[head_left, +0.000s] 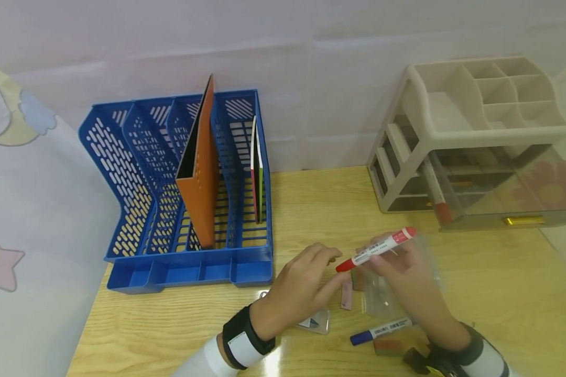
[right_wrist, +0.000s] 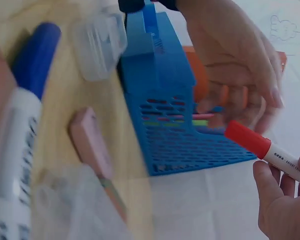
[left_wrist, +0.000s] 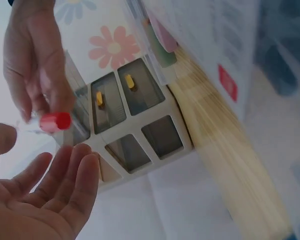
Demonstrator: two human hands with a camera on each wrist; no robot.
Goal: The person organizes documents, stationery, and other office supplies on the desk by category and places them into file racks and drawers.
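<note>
My right hand (head_left: 407,277) pinches the red marker (head_left: 377,249) by its white barrel, fingers curled round it, and lifts it clear of the desk, red cap tip pointing toward my left hand. It also seems to have hold of a clear plastic bag (head_left: 396,285), though how the bag is gripped I cannot tell. My left hand (head_left: 302,285) hovers just beside the marker's red end with fingers loosely spread and holding nothing; the left wrist view shows the palm open and the red cap (left_wrist: 55,121) just above the fingertips.

Beneath the hands, near the front edge of the desk (head_left: 490,293), lie a blue marker (head_left: 379,331), a pink eraser (head_left: 346,296), a small clear case (head_left: 313,322) under the left wrist and a brownish block (head_left: 389,345) beside the blue marker.

Further out, the blue file rack (head_left: 188,267) sits toward the back left with an orange folder (head_left: 203,173) and a thin book (head_left: 257,173) upright in its slots. The beige drawer organiser (head_left: 453,136) stands at the back right, its top compartments bare as far as I see.

I judge the sorting barely started: the red marker is in hand, and the small items remain loose on the desk.
</note>
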